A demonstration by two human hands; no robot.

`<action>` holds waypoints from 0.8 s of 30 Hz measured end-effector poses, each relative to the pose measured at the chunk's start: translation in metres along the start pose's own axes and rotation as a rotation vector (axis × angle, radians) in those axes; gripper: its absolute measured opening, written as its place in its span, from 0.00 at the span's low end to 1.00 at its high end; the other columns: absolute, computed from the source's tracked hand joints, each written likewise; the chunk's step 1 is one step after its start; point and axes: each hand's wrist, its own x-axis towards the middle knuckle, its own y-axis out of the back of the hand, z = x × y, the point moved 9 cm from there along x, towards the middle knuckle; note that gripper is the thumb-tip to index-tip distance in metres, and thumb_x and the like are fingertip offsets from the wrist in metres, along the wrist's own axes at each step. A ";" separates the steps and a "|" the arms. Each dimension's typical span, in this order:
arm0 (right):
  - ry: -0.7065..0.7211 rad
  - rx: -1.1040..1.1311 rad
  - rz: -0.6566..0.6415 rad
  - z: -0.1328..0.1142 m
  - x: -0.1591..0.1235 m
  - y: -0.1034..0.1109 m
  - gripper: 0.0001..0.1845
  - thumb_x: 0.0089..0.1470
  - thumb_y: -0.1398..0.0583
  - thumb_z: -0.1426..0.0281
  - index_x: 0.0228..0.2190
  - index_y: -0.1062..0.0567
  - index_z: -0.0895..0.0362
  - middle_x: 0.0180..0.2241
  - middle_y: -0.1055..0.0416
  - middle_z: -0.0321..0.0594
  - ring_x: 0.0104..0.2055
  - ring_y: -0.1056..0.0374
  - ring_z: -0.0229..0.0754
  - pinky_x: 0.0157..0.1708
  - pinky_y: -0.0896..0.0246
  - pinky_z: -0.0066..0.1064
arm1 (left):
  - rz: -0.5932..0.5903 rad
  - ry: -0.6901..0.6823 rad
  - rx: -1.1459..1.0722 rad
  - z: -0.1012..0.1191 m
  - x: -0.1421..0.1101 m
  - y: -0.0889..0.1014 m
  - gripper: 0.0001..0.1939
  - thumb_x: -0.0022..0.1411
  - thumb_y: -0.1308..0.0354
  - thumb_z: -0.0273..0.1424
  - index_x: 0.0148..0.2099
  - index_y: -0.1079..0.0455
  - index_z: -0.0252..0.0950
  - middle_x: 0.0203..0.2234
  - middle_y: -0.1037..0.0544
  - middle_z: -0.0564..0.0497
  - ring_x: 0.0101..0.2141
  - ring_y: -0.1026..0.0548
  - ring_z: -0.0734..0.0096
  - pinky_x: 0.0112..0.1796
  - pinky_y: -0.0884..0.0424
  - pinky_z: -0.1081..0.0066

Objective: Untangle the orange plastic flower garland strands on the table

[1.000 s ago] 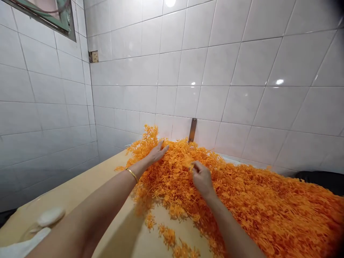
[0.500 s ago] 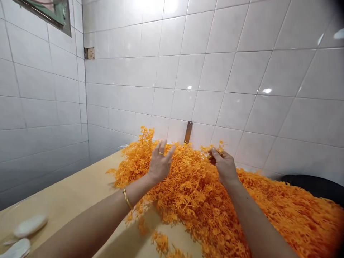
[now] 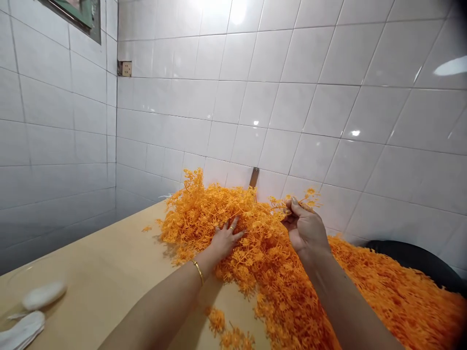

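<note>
A large heap of orange plastic-looking flower sprigs (image 3: 204, 209) covers the back of the table. My left hand (image 3: 225, 240) rests against the front of this heap, its fingers spread and the tips partly sunk among the stems. It wears a ring, and a gold bracelet circles the wrist. Right of it, my right hand (image 3: 307, 229) is raised at the heap's edge, palm turned partly toward me. Thumb and fingers pinch a thin orange sprig (image 3: 311, 195), whose small flower heads stick out on both sides of the fingers.
Loose orange flower pieces (image 3: 233, 335) lie at the front of the tan table (image 3: 120, 277). More orange pieces (image 3: 404, 291) spread to the right, beside a black rounded container (image 3: 412, 256). White objects (image 3: 44, 294) sit at left. A brown strip (image 3: 254, 177) stands against the tiled wall.
My left hand has come down from above the heap onto its front. My right hand has turned its palm more toward me, still pinching the sprig. The view has shifted slightly.
</note>
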 end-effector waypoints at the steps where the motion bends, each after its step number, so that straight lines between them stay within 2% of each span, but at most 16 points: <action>1: -0.020 -0.002 -0.001 0.001 -0.001 0.000 0.11 0.33 0.38 0.67 0.19 0.34 0.59 0.18 0.38 0.28 0.18 0.44 0.27 0.18 0.48 0.21 | -0.012 0.005 -0.005 -0.002 0.000 -0.001 0.30 0.55 0.49 0.31 0.57 0.54 0.57 0.60 0.66 0.48 0.55 0.54 0.42 0.41 0.41 0.45; 5: 0.003 -0.061 0.006 -0.001 0.001 0.006 0.12 0.31 0.36 0.66 0.20 0.32 0.59 0.19 0.37 0.30 0.18 0.44 0.28 0.18 0.47 0.21 | 0.014 -0.009 -0.016 -0.003 -0.005 0.000 0.31 0.55 0.51 0.32 0.58 0.58 0.57 0.60 0.66 0.48 0.55 0.54 0.43 0.42 0.44 0.44; 7: 0.071 -0.192 -0.044 -0.001 0.005 0.010 0.15 0.31 0.36 0.62 0.20 0.31 0.60 0.21 0.36 0.32 0.20 0.42 0.29 0.20 0.44 0.23 | 0.018 -0.020 -0.012 -0.001 -0.009 0.004 0.30 0.55 0.51 0.33 0.58 0.56 0.55 0.60 0.64 0.47 0.55 0.54 0.43 0.43 0.47 0.42; 9: 0.117 -0.371 -0.122 0.006 0.008 0.015 0.17 0.33 0.37 0.59 0.21 0.30 0.60 0.21 0.35 0.35 0.22 0.40 0.32 0.23 0.42 0.26 | 0.002 -0.038 -0.003 0.003 -0.012 0.011 0.28 0.54 0.50 0.34 0.57 0.51 0.51 0.59 0.60 0.44 0.54 0.52 0.43 0.43 0.46 0.43; 12: 0.139 -0.578 -0.203 0.024 0.010 0.025 0.17 0.36 0.39 0.57 0.23 0.29 0.60 0.23 0.34 0.37 0.26 0.38 0.37 0.26 0.40 0.29 | 0.018 -0.119 -0.010 0.013 -0.016 0.033 0.19 0.53 0.51 0.30 0.49 0.38 0.40 0.53 0.43 0.40 0.48 0.40 0.51 0.40 0.37 0.54; 14: 0.208 -0.722 -0.230 0.029 0.008 0.028 0.15 0.40 0.42 0.58 0.23 0.30 0.59 0.23 0.35 0.38 0.26 0.38 0.38 0.24 0.41 0.30 | 0.108 -0.138 -0.016 0.010 -0.015 0.058 0.16 0.55 0.55 0.25 0.45 0.35 0.36 0.45 0.34 0.40 0.44 0.36 0.58 0.39 0.36 0.61; 16: 0.341 -0.952 -0.281 0.028 -0.001 0.021 0.11 0.43 0.45 0.62 0.22 0.31 0.58 0.23 0.36 0.37 0.25 0.40 0.38 0.24 0.43 0.29 | 0.236 -0.056 -0.001 -0.009 -0.010 0.084 0.19 0.55 0.58 0.22 0.48 0.38 0.36 0.45 0.34 0.41 0.46 0.38 0.58 0.42 0.38 0.61; 18: 0.491 -1.206 -0.414 0.030 -0.019 0.003 0.09 0.45 0.48 0.66 0.21 0.33 0.57 0.25 0.36 0.38 0.26 0.40 0.38 0.26 0.44 0.30 | 0.272 0.078 -0.001 -0.037 -0.003 0.096 0.26 0.53 0.57 0.21 0.56 0.47 0.39 0.52 0.40 0.43 0.50 0.43 0.57 0.45 0.42 0.58; 20: 0.610 -1.401 -0.596 0.037 -0.042 -0.016 0.07 0.45 0.48 0.69 0.22 0.32 0.56 0.30 0.35 0.39 0.30 0.39 0.39 0.30 0.44 0.31 | 0.169 0.177 -0.039 -0.063 0.007 0.088 0.34 0.50 0.53 0.21 0.59 0.55 0.43 0.54 0.44 0.45 0.51 0.43 0.55 0.43 0.40 0.60; 21: 0.648 -1.468 -0.667 0.040 -0.053 -0.023 0.07 0.45 0.48 0.69 0.25 0.31 0.56 0.33 0.35 0.40 0.33 0.39 0.41 0.33 0.44 0.33 | 0.121 0.207 -0.058 -0.072 0.011 0.082 0.35 0.49 0.51 0.21 0.59 0.55 0.43 0.54 0.43 0.44 0.49 0.41 0.55 0.41 0.38 0.61; 22: 0.664 -1.522 -0.709 0.042 -0.061 -0.028 0.09 0.45 0.46 0.67 0.30 0.30 0.55 0.36 0.35 0.41 0.36 0.39 0.42 0.35 0.44 0.34 | 0.085 0.231 -0.074 -0.079 0.014 0.078 0.35 0.47 0.49 0.21 0.58 0.52 0.43 0.51 0.40 0.43 0.47 0.39 0.54 0.39 0.37 0.63; 24: 0.664 -1.569 -0.718 0.039 -0.071 -0.033 0.18 0.43 0.44 0.62 0.38 0.31 0.54 0.42 0.37 0.43 0.42 0.40 0.47 0.39 0.45 0.38 | 0.082 0.263 -0.088 -0.086 0.018 0.077 0.27 0.47 0.48 0.22 0.52 0.42 0.40 0.43 0.32 0.42 0.42 0.35 0.56 0.35 0.36 0.65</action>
